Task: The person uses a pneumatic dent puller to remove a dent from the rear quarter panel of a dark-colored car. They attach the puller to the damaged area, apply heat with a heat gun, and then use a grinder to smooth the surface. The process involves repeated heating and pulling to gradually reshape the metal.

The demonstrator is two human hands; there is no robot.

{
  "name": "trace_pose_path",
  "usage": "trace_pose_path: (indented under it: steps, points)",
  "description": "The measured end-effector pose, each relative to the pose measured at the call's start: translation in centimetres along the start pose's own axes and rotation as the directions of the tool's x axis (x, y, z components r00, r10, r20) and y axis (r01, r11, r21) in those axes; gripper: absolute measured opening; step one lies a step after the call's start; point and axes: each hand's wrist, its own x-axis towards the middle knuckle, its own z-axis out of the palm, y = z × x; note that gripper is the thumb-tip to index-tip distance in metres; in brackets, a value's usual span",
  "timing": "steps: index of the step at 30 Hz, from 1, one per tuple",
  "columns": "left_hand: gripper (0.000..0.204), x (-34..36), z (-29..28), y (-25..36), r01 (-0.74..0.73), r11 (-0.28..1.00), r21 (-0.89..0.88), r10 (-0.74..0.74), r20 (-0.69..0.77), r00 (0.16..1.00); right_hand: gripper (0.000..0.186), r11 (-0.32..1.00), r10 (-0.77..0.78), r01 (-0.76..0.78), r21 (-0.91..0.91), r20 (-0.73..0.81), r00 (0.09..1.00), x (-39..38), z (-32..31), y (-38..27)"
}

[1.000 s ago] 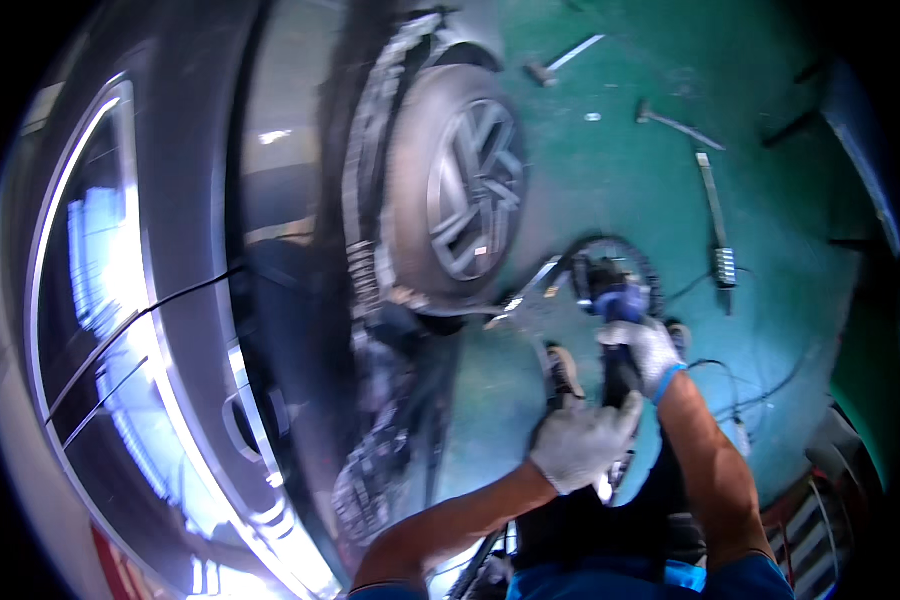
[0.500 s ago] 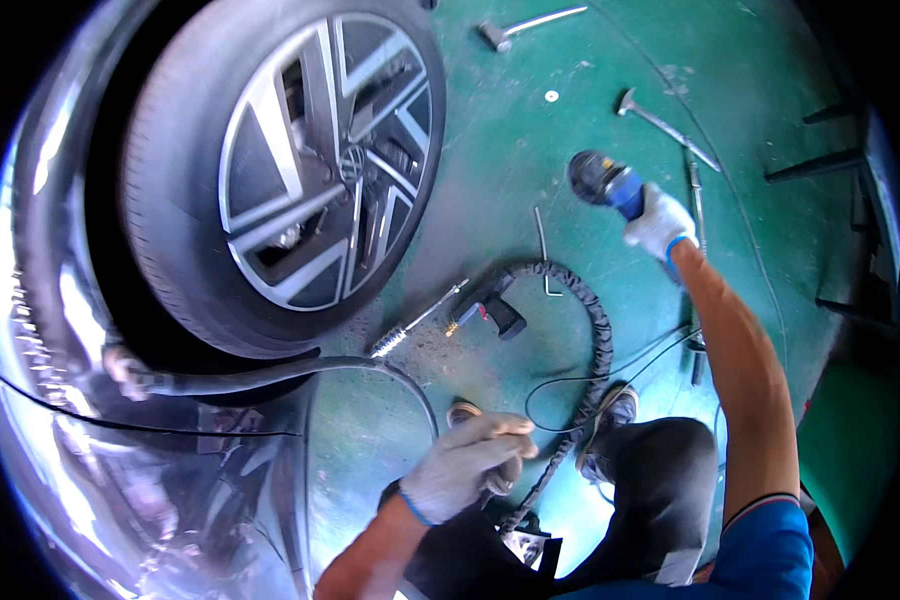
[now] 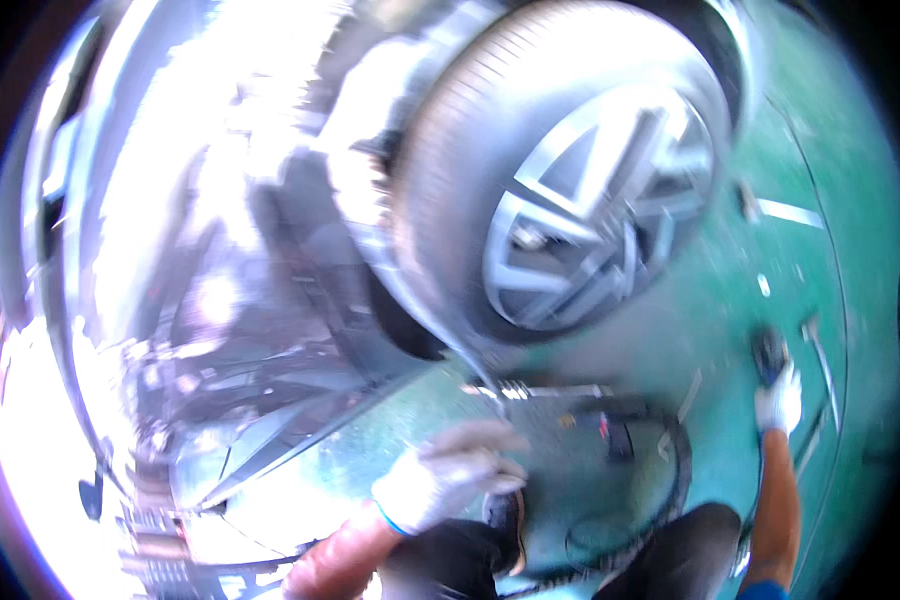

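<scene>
Stretched out at the right, my white-gloved right hand [image 3: 782, 400] grips a power sander with a round black head [image 3: 770, 355] low over the green floor. The sander's body is mostly hidden by the hand and blurred. Raised above my left leg is my left hand [image 3: 440, 475], also gloved, with its fingers stretched out and smeared by motion; nothing shows in it. Beyond it, a car wheel [image 3: 610, 225] with a spoked rim stands in the arch of a shiny dark car body [image 3: 300, 340].
One hammer [image 3: 785, 212] lies by the wheel's right side, another [image 3: 823, 370] beside the sander. A metal rod tool [image 3: 540, 390], a black handheld tool [image 3: 618, 440] and its thick black hose [image 3: 682, 460] lie before the wheel. A thin cable [image 3: 842, 300] crosses the floor.
The view has swung left, so wheel and floor tools appear farther right and more car body shows. My right hand still holds the sander, now lower in the picture. My left hand's fingers look straighter.
</scene>
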Motion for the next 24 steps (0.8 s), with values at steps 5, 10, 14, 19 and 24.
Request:
trace_pose_path:
  steps: [5, 10, 14, 19, 24]
  points:
    - [0.042, -0.4, 3.1, -0.7, 0.078, 0.956, -0.282, -0.059, 0.077, 0.995, 0.064, 0.969, -0.216, 0.202, 0.143, 0.888, 0.406, -3.1, -2.6, -15.1]
    - [0.050, -0.7, 5.9, -3.4, 0.032, 0.923, -0.383, -0.042, -0.018, 0.999, 0.063, 0.956, -0.040, -0.295, 0.003, 0.992, -0.120, -11.8, 8.4, -16.3]
    - [0.046, 0.7, 5.7, -4.7, -0.006, 0.859, -0.511, 0.014, 0.012, 1.000, 0.031, 0.454, -0.489, -0.836, 0.308, 0.871, 0.055, -15.9, 21.7, -10.4]
    - [0.032, 0.8, 3.4, -4.3, -0.113, 0.831, -0.545, 0.109, -0.041, 0.993, 0.017, 0.071, -0.442, -0.987, 0.145, 0.892, 0.099, -15.3, 11.8, -16.0]
    - [0.040, 0.4, 2.0, -1.5, -0.315, 0.715, -0.624, 0.349, -0.072, 0.934, 0.030, -0.229, -0.417, -0.872, 0.434, 0.766, 0.490, -14.9, -3.7, -17.9]
